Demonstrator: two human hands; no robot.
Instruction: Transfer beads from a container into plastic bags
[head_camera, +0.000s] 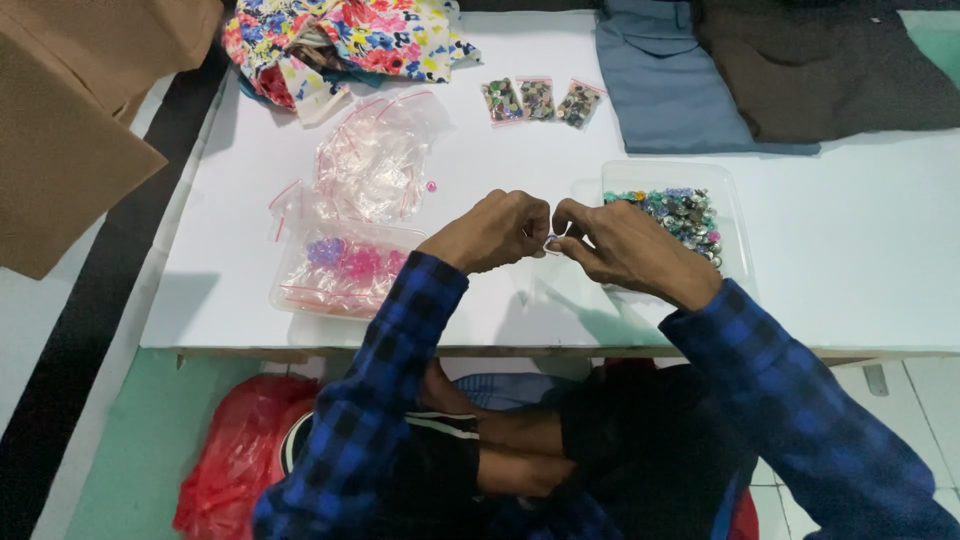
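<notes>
My left hand (493, 230) and my right hand (625, 248) meet above the white table (850, 230), fingertips pinched together on a small clear plastic bag (552, 243). What is inside the bag is too small to tell. Just right of my right hand a clear tray (735, 225) holds a heap of small multicoloured buttons (678, 214). To the left of my left hand another clear tray (290, 290) holds pink and purple pieces in small bags (350, 265). Both arms wear blue and black checked sleeves.
A pile of empty small zip bags (375, 160) lies behind the left tray. Three filled small bags (538, 100) lie in a row at the back. Floral cloth (340, 40), blue cloth (665, 80) and dark cloth (820, 70) lie at the far edge. A red plastic bag (235, 450) sits on the floor.
</notes>
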